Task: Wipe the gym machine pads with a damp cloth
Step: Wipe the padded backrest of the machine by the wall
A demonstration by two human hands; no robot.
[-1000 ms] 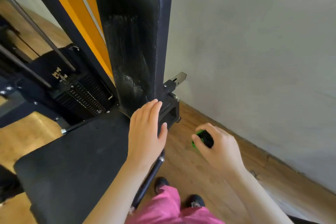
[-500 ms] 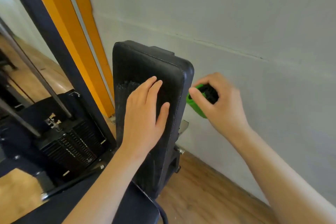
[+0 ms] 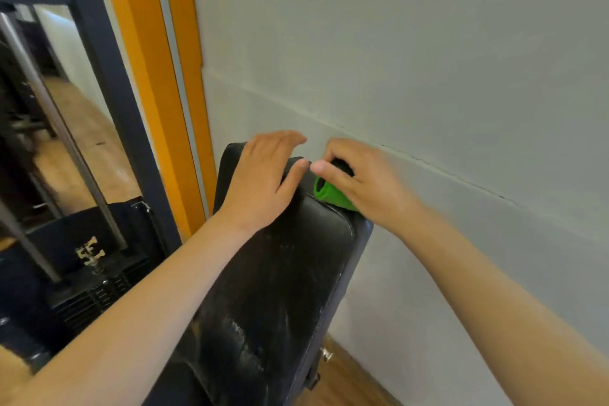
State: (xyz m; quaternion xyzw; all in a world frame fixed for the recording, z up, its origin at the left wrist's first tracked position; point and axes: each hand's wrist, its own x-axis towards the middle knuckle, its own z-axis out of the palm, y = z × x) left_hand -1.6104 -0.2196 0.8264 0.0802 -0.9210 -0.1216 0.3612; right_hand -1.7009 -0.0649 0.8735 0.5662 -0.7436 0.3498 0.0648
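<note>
**Pale wall point(image 3: 445, 43) behind a black back pad point(image 3: 280, 290), both hands at its top**

Pale grey-green plaster fills the right and upper part of the view, with a thin crack line running across it at a slant. Against it, on the left, stands an orange frame strip point(image 3: 155, 76), and beside that a dark machine upright point(image 3: 108, 92). A steel guide rod point(image 3: 49, 115) slants down to the black weight stack point(image 3: 89, 293) at lower left. A sliver of wooden floor point(image 3: 349, 382) shows at the foot of the wall.

The back pad stands nearly upright, close to the wall, and its vinyl face is scuffed with pale streaks and marks.

The left hand point(image 3: 263, 181) lies flat over the pad's top edge. Its fingers are straight and close together, the thumb is spread out to the right, and it grasps nothing.

The right hand point(image 3: 372, 188) is just beside it, thumb tips nearly meeting. Its fingers and thumb are curled round a green cleaning item point(image 3: 329, 196), which it holds against the pad's top right corner, on the wall side. A black part shows under the fingers. Whether the item is a rolled cloth or something firmer cannot be told. Both forearms reach in from the bottom of the view.
</note>
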